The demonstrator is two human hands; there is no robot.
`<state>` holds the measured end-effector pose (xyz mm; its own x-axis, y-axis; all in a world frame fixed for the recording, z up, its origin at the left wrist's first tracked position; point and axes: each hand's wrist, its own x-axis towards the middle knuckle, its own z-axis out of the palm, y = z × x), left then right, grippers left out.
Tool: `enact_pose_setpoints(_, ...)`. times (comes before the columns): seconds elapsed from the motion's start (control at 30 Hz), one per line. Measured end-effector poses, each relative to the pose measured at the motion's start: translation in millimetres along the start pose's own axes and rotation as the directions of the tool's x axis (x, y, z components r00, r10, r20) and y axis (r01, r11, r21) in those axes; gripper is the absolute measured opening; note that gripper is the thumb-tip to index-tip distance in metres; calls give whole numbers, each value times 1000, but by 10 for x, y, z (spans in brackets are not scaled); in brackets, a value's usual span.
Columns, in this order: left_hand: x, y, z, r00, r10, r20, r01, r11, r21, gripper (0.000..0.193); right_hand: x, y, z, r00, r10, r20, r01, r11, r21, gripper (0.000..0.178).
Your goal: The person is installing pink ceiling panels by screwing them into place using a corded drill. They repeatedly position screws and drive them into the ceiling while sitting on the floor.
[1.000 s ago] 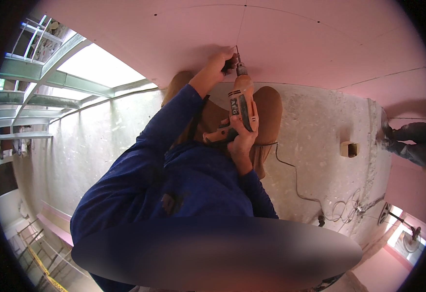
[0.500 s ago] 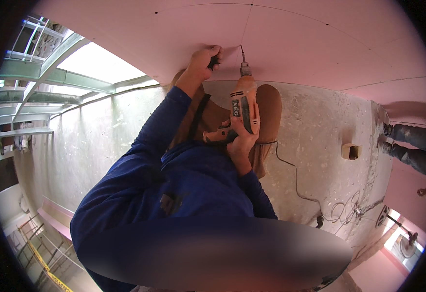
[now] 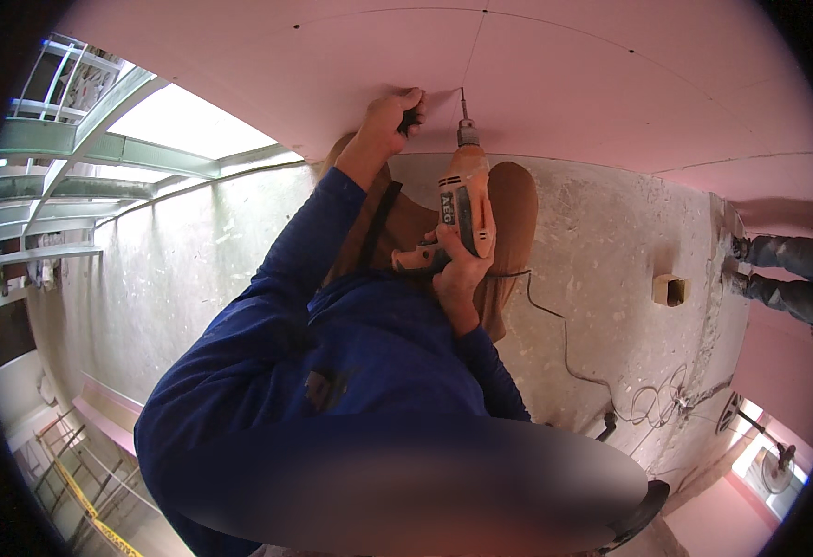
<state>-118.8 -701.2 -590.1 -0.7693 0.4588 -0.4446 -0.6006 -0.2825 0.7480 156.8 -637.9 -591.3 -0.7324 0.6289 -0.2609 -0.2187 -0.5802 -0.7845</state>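
Observation:
My right hand [image 3: 461, 276] grips an orange power drill [image 3: 468, 190] around its body, near the rear. The drill points away from me, and its long thin bit [image 3: 463, 104] reaches the pink drywall board [image 3: 555, 93] close to a pencil line; whether the tip has gone in is too small to tell. To the left, my left hand [image 3: 393, 123] is closed in a fist beside the board. Something black [image 3: 410, 121] shows between its fingers, its kind hidden. The drill sits in front of my brown-trousered knees [image 3: 512, 200].
A cord [image 3: 566, 348] runs over the grey concrete floor [image 3: 592, 251] to loose coils. An open cardboard box [image 3: 671, 290] lies at right, near another person's legs [image 3: 782, 278]. Green metal framing [image 3: 109, 144] stands at upper left, a fan [image 3: 778, 469] at lower right.
The drill has shifted slightly right at its handle and its bit stands a little straighter. My left hand has barely moved. At the right edge the other person's hand has moved up and farther out.

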Motion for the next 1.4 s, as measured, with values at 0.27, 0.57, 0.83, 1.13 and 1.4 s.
enact_pose_setpoints(0.27, 0, -3, -1, 999, -13, -29, 13, 1000, -13, 16, 28, -33, 55, 997, -80, 16, 81, 991, -105, 62)
enact_pose_setpoints(0.57, -49, 14, 32, 998, -53, -44, 51, 998, -30, 16, 65, -34, 64, 991, -129, 19, 130, 977, -170, 68)
enact_pose_setpoints(0.83, -44, -10, 28, 995, -55, -81, 51, 997, -53, 16, 79, -11, -19, 998, -62, 24, 65, 989, -134, 71)
enact_pose_setpoints(1.13, -23, -29, 16, 996, -52, -74, 47, 996, -77, 16, 68, -32, 18, 996, -85, 9, 85, 982, -168, 71)
enact_pose_setpoints(1.4, -69, -19, 46, 995, -54, -85, 46, 994, -97, 16, 53, -96, 68, 993, -112, 19, 114, 974, -197, 71)
